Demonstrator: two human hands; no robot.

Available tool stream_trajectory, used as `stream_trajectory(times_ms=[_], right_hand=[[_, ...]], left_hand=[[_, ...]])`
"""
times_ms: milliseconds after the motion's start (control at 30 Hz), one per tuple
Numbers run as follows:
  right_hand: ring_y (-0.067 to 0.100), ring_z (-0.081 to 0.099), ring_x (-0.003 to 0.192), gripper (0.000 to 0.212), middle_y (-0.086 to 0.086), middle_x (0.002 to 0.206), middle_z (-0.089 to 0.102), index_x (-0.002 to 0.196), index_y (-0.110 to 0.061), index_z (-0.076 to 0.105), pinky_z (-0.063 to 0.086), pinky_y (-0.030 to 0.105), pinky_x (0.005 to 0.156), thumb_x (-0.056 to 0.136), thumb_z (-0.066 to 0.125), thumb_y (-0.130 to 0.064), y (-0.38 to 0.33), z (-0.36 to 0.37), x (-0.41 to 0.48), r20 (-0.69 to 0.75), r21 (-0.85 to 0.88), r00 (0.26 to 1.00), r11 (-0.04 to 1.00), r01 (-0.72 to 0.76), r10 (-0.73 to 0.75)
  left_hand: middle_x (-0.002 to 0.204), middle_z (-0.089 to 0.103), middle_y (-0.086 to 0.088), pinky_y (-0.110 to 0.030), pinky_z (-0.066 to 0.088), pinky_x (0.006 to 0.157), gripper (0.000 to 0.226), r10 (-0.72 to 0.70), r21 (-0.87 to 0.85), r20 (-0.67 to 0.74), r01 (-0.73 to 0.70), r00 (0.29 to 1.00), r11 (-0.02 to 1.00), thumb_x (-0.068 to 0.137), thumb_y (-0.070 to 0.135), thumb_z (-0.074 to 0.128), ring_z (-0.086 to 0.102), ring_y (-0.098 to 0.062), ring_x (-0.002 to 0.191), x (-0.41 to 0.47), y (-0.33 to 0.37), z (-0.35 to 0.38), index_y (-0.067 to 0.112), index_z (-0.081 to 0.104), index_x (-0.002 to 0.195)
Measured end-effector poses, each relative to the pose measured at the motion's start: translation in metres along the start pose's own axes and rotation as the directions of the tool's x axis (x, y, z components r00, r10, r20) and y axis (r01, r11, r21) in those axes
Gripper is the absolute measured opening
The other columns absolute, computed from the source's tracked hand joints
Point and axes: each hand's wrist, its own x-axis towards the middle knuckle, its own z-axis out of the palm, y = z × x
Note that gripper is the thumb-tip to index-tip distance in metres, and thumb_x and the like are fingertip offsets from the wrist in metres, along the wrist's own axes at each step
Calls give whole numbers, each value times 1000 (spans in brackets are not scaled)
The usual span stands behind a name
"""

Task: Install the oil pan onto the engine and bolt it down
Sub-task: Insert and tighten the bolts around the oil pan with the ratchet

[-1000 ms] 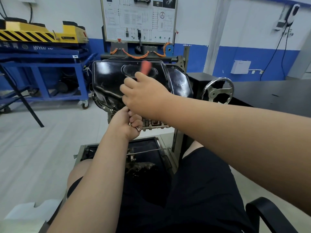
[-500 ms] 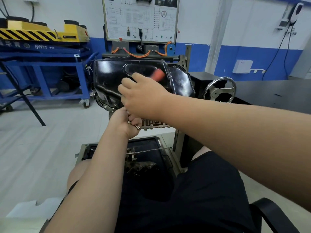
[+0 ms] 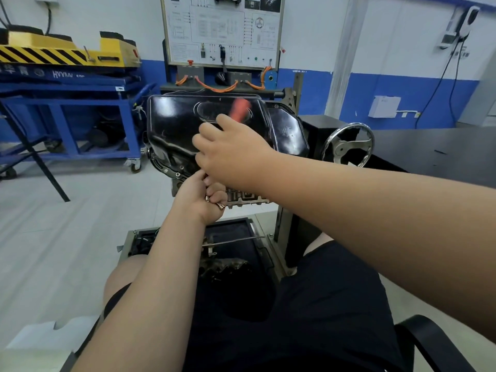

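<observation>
The glossy black oil pan [image 3: 177, 122] sits against the engine [image 3: 247, 196], which hangs on a stand in front of me. My right hand [image 3: 230, 151] grips a tool with a red handle [image 3: 240, 108]; the handle is blurred and sticks up over the pan's face. The tool's working end is hidden under my hand, near the pan's lower flange [image 3: 171, 170]. Just below, my left hand [image 3: 202, 197] is curled around small copper-coloured bolts [image 3: 221, 206], with its fingertips up at the flange.
A chrome handwheel [image 3: 347, 147] on the stand sits right of the pan. Below the engine lies a black tray [image 3: 241, 229] with metal parts. A blue cart [image 3: 80, 111] stands at the left, a wiring board [image 3: 222, 30] behind, and a dark table [image 3: 442, 154] at the right.
The red handle swings back and forth over the pan between frames while my right hand stays near the flange. My left hand holds its place.
</observation>
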Motion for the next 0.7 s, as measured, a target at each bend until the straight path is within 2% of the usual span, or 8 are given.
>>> stream_trajectory(times_ms=[133, 200, 267, 333, 400, 500, 600, 700], right_hand=[[26, 51, 98, 21, 3, 103, 55, 96, -18, 62, 34, 39, 85, 93, 42, -17, -5, -6, 4, 97, 56, 984, 986, -154, 148], [22, 50, 73, 25, -3, 78, 51, 70, -23, 51, 33, 37, 73, 92, 41, -32, -7, -11, 8, 290, 226, 900, 891, -394, 324], [21, 45, 62, 29, -4, 69, 45, 67, -21, 47, 34, 33, 62, 91, 40, -36, -12, -10, 9, 421, 304, 835, 813, -497, 354], [23, 53, 81, 23, 0, 88, 56, 89, -22, 61, 34, 34, 66, 94, 40, -30, -12, -8, 8, 282, 199, 925, 927, -317, 255], [28, 49, 103, 28, 7, 111, 56, 108, -13, 61, 34, 37, 78, 96, 36, -18, -6, -3, 2, 97, 51, 993, 997, -65, 60], [30, 44, 110, 31, 10, 118, 50, 112, -7, 56, 35, 40, 87, 94, 31, -7, 5, 0, -2, -39, 21, 998, 999, 41, -40], [26, 50, 104, 26, 5, 112, 55, 107, -16, 61, 33, 37, 84, 94, 38, -18, -4, -2, 3, 66, 67, 990, 989, -131, 127], [17, 49, 66, 32, -4, 76, 54, 83, -26, 58, 31, 32, 66, 94, 37, -47, -8, -8, 6, 342, 279, 878, 856, -435, 335]], left_hand=[[41, 29, 9, -17, 14, 30, 58, 64, 16, -6, -64, 998, 998, 96, 12, 31, 20, -6, 33, -2, -3, 4, 20, 42, 40], [44, 31, 6, -18, 23, 34, 45, 71, 86, -68, -65, 995, 994, 94, 12, 37, 26, -8, 38, -3, -1, 6, 19, 45, 50], [46, 32, 4, -21, 29, 45, 35, 77, 162, -151, -52, 986, 985, 91, 13, 41, 28, -9, 42, -4, 1, 6, 19, 46, 57], [40, 28, 6, -20, 24, 40, 47, 52, 144, -115, -36, 992, 989, 93, 11, 37, 23, -8, 34, -6, 2, 4, 19, 40, 47], [39, 29, 9, -17, 16, 30, 54, -14, 79, -57, 18, 998, 997, 94, 12, 35, 22, -6, 30, -7, 3, 5, 19, 39, 41], [41, 29, 10, -16, 13, 30, 54, -46, 28, -33, 47, 998, 999, 94, 13, 34, 21, -5, 31, -5, 1, 6, 18, 40, 41], [40, 28, 9, -16, 12, 31, 44, 27, 39, -66, -25, 997, 999, 88, 6, 35, 19, -5, 32, -3, 2, 8, 20, 38, 46], [40, 32, 8, -13, 15, 35, 29, 65, 119, -113, -51, 991, 992, 79, 2, 41, 23, -4, 34, -5, 3, 7, 20, 41, 57]])
